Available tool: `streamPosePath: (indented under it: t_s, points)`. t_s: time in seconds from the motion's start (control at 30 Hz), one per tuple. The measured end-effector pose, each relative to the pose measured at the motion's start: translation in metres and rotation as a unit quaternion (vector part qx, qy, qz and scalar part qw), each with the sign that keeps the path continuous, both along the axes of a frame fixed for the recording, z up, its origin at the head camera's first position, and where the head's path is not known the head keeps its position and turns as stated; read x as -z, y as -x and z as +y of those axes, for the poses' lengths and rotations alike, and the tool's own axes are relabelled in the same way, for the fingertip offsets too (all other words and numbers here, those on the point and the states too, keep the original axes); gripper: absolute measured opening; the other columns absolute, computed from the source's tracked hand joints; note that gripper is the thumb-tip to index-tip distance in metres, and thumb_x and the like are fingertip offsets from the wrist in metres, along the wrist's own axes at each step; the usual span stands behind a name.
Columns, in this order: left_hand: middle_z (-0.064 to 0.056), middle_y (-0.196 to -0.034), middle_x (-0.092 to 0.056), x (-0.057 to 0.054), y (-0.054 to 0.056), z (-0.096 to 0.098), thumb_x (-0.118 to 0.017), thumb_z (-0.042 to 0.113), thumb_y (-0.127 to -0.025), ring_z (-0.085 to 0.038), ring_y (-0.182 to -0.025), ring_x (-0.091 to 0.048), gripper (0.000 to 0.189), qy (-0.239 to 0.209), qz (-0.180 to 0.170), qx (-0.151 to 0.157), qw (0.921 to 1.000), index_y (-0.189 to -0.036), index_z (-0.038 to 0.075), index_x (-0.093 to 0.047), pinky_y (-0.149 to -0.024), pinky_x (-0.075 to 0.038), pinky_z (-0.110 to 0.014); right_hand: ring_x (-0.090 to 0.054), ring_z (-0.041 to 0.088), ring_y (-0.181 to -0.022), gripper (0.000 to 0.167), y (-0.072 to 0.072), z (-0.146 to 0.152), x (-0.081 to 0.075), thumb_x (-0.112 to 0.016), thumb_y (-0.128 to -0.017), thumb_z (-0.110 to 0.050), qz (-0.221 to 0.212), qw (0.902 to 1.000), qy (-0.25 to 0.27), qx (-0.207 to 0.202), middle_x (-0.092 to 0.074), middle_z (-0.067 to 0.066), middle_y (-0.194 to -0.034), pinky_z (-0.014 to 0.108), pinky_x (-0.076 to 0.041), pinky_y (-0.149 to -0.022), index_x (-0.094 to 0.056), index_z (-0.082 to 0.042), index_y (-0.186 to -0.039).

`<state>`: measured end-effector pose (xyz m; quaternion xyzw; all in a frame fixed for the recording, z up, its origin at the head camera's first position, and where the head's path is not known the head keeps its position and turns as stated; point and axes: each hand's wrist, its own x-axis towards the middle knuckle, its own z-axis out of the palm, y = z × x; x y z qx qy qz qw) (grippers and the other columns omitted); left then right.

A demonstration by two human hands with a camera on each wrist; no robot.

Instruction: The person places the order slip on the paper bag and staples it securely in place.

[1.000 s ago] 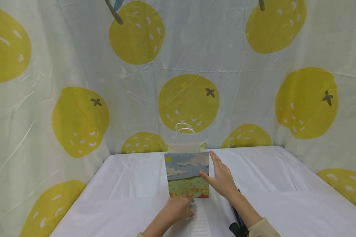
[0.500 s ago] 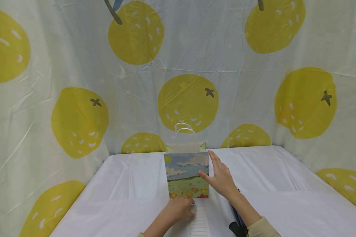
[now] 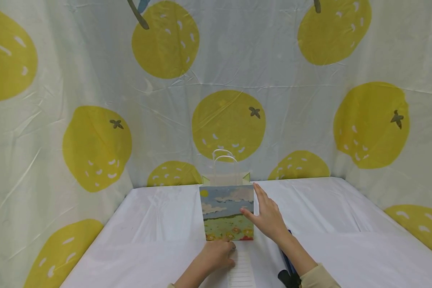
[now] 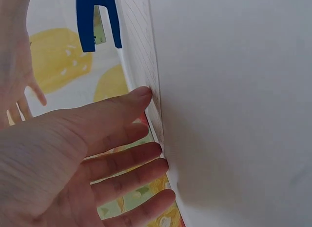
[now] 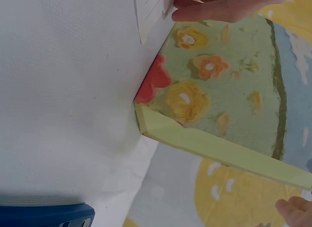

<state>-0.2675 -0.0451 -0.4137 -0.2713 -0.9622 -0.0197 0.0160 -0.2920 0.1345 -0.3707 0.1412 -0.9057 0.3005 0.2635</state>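
Note:
A small gift paper bag [image 3: 225,208] stands upright, printed with sky, clouds and a flowery meadow; white loop handles [image 3: 226,157] rise from its top. My left hand [image 3: 216,254] rests low at the bag's front, fingers extended along its bottom edge in the left wrist view. Its thumb lies at a narrow lined paper strip [image 3: 242,268], which lies on the table in front of the bag. My right hand [image 3: 270,218] is at the bag's right side, fingers straight and spread along the edge, thumb touching the printed front.
Beside my right forearm lies a dark blue item with a black end [image 3: 289,278], partly hidden by the arm. A white cloth covers the table [image 3: 158,216]. Behind stands a curtain [image 3: 288,100] with yellow fruit prints.

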Motion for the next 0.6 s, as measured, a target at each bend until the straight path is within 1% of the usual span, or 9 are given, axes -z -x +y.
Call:
streamPosePath:
  t_s: [0.23,0.47,0.6]
  points:
    - [0.007,-0.089,-0.062,0.0015,0.0018,0.0018,-0.075,0.032,-0.07,-0.012,-0.079,-0.061,0.033,0.001,-0.008,0.0,1.0,-0.1,0.02,-0.067,-0.061,-0.047,-0.032,-0.032,0.037,-0.131,0.086,0.0001,0.0004,0.0011,-0.062,-0.081,-0.047,-0.001,1.0,0.003,0.002,-0.027,0.017,-0.147,0.063,-0.024,-0.099,-0.019,-0.008,-0.145]
    - [0.009,-0.086,-0.06,0.0033,0.0017,0.0025,-0.077,0.032,-0.069,-0.01,-0.076,-0.06,0.03,0.004,0.011,0.003,0.9999,-0.095,0.021,-0.068,-0.06,-0.046,-0.031,-0.033,0.037,-0.131,0.086,0.0006,0.0003,0.0026,-0.062,-0.081,-0.046,-0.001,1.0,-0.001,0.003,-0.028,0.017,-0.147,0.063,-0.024,-0.099,-0.019,-0.007,-0.145]
    - [0.008,-0.086,-0.06,0.003,0.0003,0.0019,-0.077,0.031,-0.069,-0.01,-0.076,-0.06,0.03,0.0,0.01,0.003,0.9999,-0.095,0.02,-0.069,-0.06,-0.046,-0.031,-0.033,0.037,-0.131,0.086,0.0008,-0.0001,0.0034,-0.062,-0.082,-0.046,0.0,1.0,-0.004,0.001,-0.028,0.017,-0.147,0.062,-0.025,-0.1,-0.018,-0.007,-0.145]
